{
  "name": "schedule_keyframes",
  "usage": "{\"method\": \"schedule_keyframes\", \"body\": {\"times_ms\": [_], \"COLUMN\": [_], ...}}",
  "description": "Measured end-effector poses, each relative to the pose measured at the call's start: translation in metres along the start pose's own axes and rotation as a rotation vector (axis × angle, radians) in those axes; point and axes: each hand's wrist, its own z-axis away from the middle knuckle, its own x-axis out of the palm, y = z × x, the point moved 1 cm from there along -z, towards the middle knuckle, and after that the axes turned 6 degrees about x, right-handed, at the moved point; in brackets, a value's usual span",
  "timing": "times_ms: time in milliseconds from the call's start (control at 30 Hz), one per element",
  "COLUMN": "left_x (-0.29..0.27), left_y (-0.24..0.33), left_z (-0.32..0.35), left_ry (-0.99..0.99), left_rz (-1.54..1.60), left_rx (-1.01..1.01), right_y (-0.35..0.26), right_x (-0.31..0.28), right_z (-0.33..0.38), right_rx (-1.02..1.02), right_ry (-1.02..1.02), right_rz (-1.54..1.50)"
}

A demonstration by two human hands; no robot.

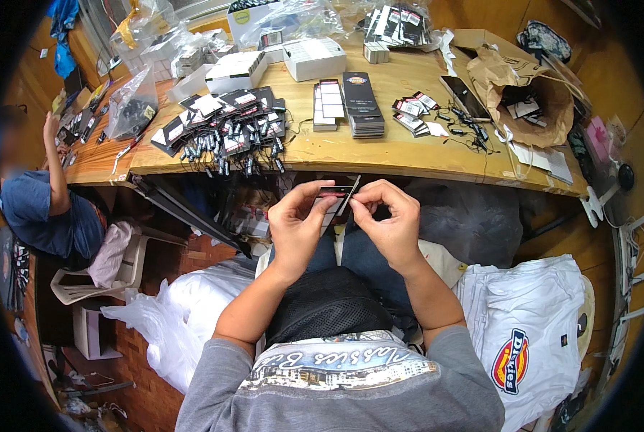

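Above my lap, just off the table's front edge, my left hand (294, 225) pinches a hang tag (332, 191), dark with a thin red band. My right hand (392, 222) grips a thin card (351, 191) seen nearly edge-on, tilted against that tag. The two pieces meet or overlap between my fingertips; whether they are joined I cannot tell. On the table ahead lie a stack of black hang tags (361, 101) and a stack of white labels with red ends (328, 102). To their left spreads a big heap of tags with black cords (228, 129).
White boxes of cards (313, 57) stand behind the stacks. Loose tags and cords (455, 126) lie right, near an open brown paper bag (527, 93). White folded shirts (524, 331) sit at my right, white plastic bags (192, 324) at my left. Another person (45, 194) sits far left.
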Motion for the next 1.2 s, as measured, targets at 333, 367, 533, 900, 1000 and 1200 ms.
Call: {"method": "schedule_keyframes", "body": {"times_ms": [333, 367, 533, 900, 1000, 1200], "left_x": [0.005, 0.004, 0.001, -0.010, -0.007, -0.017], "left_y": [0.010, 0.010, 0.008, -0.007, -0.006, -0.005], "left_z": [-0.001, 0.000, 0.000, -0.011, -0.012, -0.012], "left_ry": [-0.055, -0.067, -0.162, -0.260, -0.250, -0.086], "left_rz": [-0.248, -0.266, -0.461, 0.343, 0.241, 0.160], "left_rx": [0.400, 0.409, 0.697, -0.039, -0.012, 0.042], "right_y": [-0.007, -0.007, -0.006, -0.007, -0.007, 0.013], "right_x": [0.001, 0.001, -0.002, -0.004, -0.004, -0.005], "right_z": [0.003, 0.004, 0.006, 0.002, 0.000, 0.001], "right_rx": [-0.081, -0.082, 0.015, -0.002, -0.012, 0.282], "right_ry": [0.049, 0.047, -0.019, -0.178, -0.205, -0.334], "right_rz": [0.026, 0.025, -0.034, -0.067, -0.022, -0.089]}}
